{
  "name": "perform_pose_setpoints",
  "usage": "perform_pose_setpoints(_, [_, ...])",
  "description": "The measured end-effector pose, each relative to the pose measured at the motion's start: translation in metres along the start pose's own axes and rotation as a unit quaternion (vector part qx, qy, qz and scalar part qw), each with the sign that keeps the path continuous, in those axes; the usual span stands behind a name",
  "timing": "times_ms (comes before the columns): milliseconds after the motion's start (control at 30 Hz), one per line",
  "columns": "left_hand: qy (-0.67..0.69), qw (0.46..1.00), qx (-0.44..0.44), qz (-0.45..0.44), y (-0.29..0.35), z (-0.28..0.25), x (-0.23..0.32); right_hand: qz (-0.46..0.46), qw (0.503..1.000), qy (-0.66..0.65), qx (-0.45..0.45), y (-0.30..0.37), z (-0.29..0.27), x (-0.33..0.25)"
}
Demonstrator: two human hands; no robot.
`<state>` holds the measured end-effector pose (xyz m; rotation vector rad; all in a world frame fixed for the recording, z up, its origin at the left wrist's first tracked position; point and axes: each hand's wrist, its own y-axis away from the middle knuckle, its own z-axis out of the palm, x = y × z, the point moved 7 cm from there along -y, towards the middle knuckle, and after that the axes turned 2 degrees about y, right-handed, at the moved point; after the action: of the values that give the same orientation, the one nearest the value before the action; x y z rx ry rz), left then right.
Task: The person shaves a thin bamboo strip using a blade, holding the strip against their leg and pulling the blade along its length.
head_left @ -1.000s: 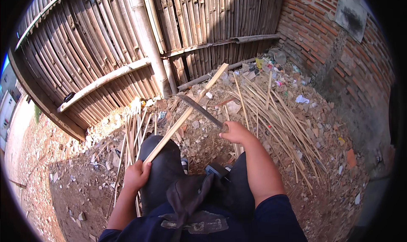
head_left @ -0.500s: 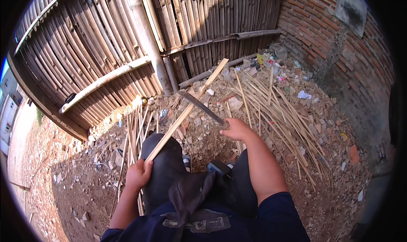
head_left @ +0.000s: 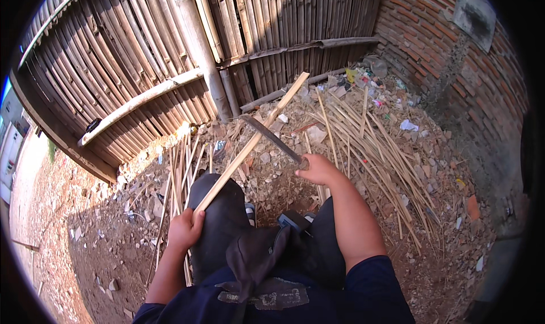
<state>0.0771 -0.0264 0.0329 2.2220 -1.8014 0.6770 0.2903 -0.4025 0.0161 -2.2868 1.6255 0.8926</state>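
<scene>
A long pale bamboo strip [head_left: 238, 160] slants up and away from my left thigh. My left hand [head_left: 186, 228] is closed round its near end, beside my left knee. In my right hand [head_left: 315, 169], fingers wrapped round the handle, is a machete [head_left: 275, 140] with a dark, slightly curved blade. The blade lies across the strip's far half, its tip pointing up and left past the strip; whether it cuts into the wood I cannot tell. Most of the machete's handle is hidden in my fist.
A heap of thin bamboo strips [head_left: 377, 159] lies on the rubble to the right. More strips [head_left: 180, 173] stand beside my left leg. Ahead rises a bamboo fence [head_left: 142, 57], and a brick wall [head_left: 426, 34] bounds the right. Litter and stones cover the ground.
The strip and the machete have barely moved; the blade sits at nearly the same place across the strip. The whole view has shifted slightly. Both hands keep their hold.
</scene>
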Motion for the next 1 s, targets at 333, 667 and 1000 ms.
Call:
perform_pose_setpoints(333, [-0.006,1.000,0.002,0.006,-0.0002,0.0010,-0.0016,-0.001,1.000,0.011,0.003,-0.0001,0.0019,0.0019])
perform_pose_setpoints(667, [-0.008,1.000,-0.002,0.006,-0.0005,0.0016,-0.0001,-0.011,1.000,0.011,0.000,0.0004,0.0014,0.0011])
perform_pose_setpoints(1000, [-0.013,1.000,0.002,0.016,-0.0011,0.0029,-0.0010,-0.003,1.000,0.013,-0.013,0.0022,-0.0008,-0.0021])
